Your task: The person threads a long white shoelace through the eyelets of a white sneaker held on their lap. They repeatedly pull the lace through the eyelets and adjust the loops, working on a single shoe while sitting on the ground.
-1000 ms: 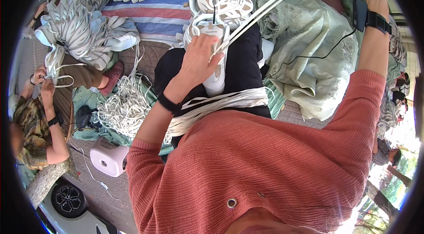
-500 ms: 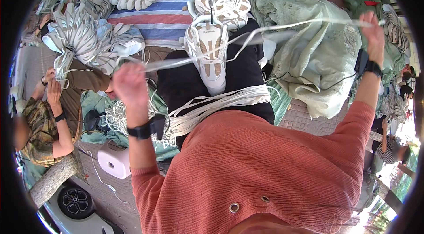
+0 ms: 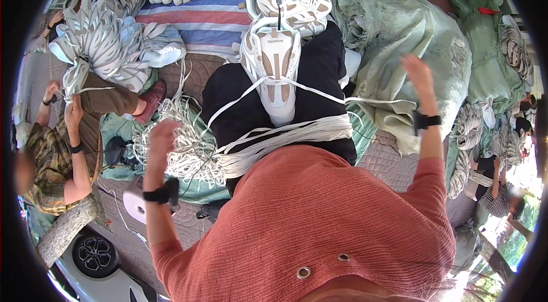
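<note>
White shoe point(image 3: 274, 68) rests sole-down on the lap, toe toward 6 o'clock, at frame centre. White lace point(image 3: 319, 92) runs from the shoe out to both sides. Left hand point(image 3: 161, 138) raised at 9 o'clock of the shoe, blurred; fingers curled, apparently closed on the lace end, though the contact is hard to make out. Right hand point(image 3: 416, 76) raised at 3 o'clock, blurred; fingers look loosely spread; grip on lace cannot be told. Bundle of laces point(image 3: 285, 142) lies across the lap at 6 o'clock. Green sack point(image 3: 399, 34) crowds the right side; pile of shoes point(image 3: 108, 45) at 10 o'clock. A seated person point(image 3: 51, 153) is partly cut off at the left rim.
</note>
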Tool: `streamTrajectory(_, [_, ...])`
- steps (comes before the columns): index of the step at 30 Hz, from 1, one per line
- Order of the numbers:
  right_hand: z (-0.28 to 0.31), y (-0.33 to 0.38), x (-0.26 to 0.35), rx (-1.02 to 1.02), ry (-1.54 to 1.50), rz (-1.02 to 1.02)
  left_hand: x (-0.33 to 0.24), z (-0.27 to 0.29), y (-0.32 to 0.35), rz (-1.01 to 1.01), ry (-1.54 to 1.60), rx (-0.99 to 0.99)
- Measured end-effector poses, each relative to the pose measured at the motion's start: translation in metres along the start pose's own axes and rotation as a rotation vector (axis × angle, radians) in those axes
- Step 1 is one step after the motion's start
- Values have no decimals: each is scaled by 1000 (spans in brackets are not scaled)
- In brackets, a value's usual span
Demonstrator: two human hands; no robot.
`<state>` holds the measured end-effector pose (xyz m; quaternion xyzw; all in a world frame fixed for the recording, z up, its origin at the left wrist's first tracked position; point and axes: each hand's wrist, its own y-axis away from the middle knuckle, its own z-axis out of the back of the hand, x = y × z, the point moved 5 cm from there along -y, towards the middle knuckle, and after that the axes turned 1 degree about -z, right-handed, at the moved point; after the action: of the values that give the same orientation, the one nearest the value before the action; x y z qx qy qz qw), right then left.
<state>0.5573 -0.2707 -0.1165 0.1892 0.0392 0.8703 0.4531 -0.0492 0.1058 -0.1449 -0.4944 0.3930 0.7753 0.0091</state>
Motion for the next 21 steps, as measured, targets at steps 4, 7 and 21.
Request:
streamTrajectory(4, [-47,101,275,418,-750,657,-84,-166,38,-305,-60,567])
streamTrajectory(7, [-110,138,324,608,-790,721,-100,-176,46,-302,-26,567])
streamTrajectory(21, [-123,110,284,958,-300,519,-20,-83,17,-413,-1343,-35])
